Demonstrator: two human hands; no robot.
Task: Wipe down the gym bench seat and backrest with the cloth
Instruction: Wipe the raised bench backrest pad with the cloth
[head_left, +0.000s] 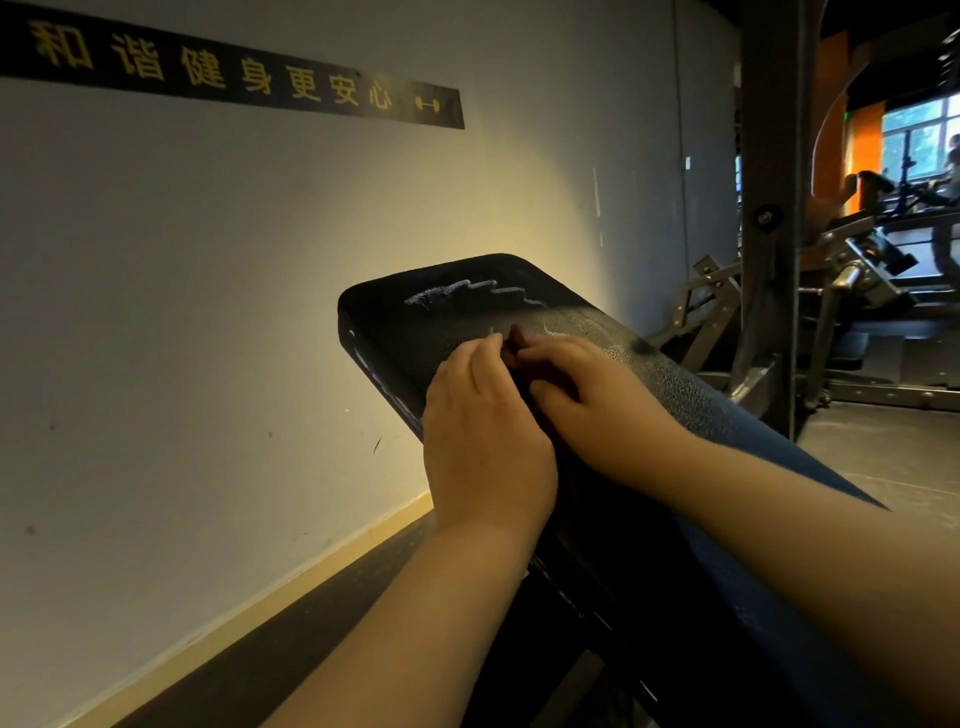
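Your left hand (483, 415) and right hand (592, 395) curl their fingers round the cloth (516, 339), pressing it between them onto the sloped backrest (649, 364), probably to drive one firm wad upward. Only a reddish corner of cloth shows; your fingers hide the rest. White streaks (457, 293) lie just beyond, near the pad's top edge. The seat is out of view.

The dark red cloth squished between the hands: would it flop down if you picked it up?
Probably floppy: the dark red cloth is bunched small between the left hand and right hand. Likely light, since most of it hides under the hands. It may drag, not slide, on the grainy black padded bench backrest.
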